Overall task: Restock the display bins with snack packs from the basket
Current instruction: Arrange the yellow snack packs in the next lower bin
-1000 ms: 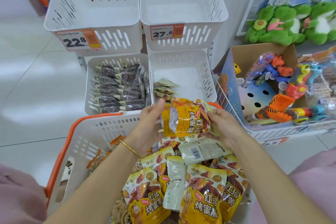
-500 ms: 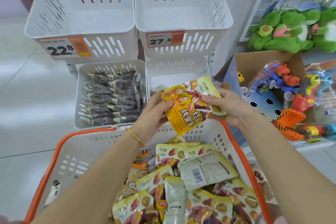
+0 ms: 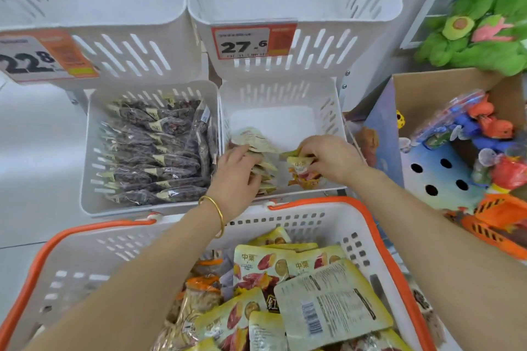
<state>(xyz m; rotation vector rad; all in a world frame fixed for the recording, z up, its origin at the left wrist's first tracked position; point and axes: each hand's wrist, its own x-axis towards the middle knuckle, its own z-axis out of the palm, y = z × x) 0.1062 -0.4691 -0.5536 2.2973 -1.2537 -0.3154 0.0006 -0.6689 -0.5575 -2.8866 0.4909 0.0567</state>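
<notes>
Hands (image 3: 332,161) grip snack packs (image 3: 302,172) inside bin (image 3: 285,94).

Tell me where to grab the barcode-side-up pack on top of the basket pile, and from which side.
Probably pinch the barcode pack at its far sealed edge, coming down from above. It lies flat, back up, topmost in the basket, with nothing over it; that edge is a thin flat seam raised over the packs beneath, so a thumb could slip under.

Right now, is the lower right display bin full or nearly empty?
Nearly empty: the lower right display bin shows bare white floor; only a few packs lie at its front.
</notes>
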